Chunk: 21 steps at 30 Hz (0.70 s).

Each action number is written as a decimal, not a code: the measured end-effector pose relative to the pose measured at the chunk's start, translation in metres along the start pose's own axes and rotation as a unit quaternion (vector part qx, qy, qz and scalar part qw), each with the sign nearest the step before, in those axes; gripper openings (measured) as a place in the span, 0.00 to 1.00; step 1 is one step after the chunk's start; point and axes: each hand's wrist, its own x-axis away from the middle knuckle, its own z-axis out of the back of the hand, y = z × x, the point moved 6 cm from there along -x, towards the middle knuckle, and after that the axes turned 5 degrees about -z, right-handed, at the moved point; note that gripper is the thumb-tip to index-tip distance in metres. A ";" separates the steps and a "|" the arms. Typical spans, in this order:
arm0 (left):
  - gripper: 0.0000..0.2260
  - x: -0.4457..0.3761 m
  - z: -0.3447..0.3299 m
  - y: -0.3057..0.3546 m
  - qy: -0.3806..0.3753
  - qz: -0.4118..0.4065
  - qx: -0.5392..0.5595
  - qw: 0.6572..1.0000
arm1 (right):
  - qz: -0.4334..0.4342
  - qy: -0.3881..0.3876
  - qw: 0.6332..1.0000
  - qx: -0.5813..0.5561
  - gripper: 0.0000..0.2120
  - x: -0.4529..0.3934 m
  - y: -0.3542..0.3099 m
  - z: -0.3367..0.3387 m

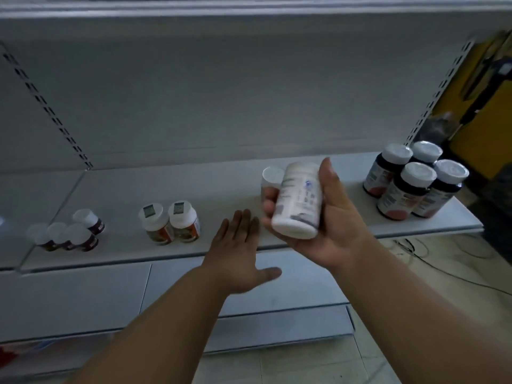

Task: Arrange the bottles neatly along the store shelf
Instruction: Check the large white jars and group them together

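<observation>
White bottle in R hand, label print illegible.

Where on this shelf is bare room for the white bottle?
Bare shelf lies between the orange-labelled pair and the dark bottles at right. The white bottle sits in the right hand. Far left is crowded.

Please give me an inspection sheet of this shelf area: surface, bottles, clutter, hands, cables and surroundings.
Surface: white shelf, bottles in separate groups.
Job's things: four dark bottles at right; two orange-label bottles left of centre; four small dark bottles at far left; one white bottle held; another white cap behind it.
Clutter: nothing seen.
Hands: right hand grips the white bottle, tilted; left hand flat, fingers straight, holds nothing.
Cables: dark cables on the floor at right.
Surroundings: yellow panel at right.
</observation>
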 end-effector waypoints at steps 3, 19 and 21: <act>0.51 -0.003 0.001 -0.002 0.022 -0.011 0.013 1.000 | -0.044 -0.002 0.999 0.001 0.35 0.005 0.010 0.000; 0.51 -0.007 -0.003 -0.003 0.035 -0.010 0.021 0.999 | -0.098 -0.067 0.993 0.018 0.33 0.016 0.029 -0.004; 0.51 -0.007 -0.004 -0.003 0.031 -0.009 0.018 0.999 | -0.086 -0.082 0.993 0.026 0.36 0.015 0.029 -0.004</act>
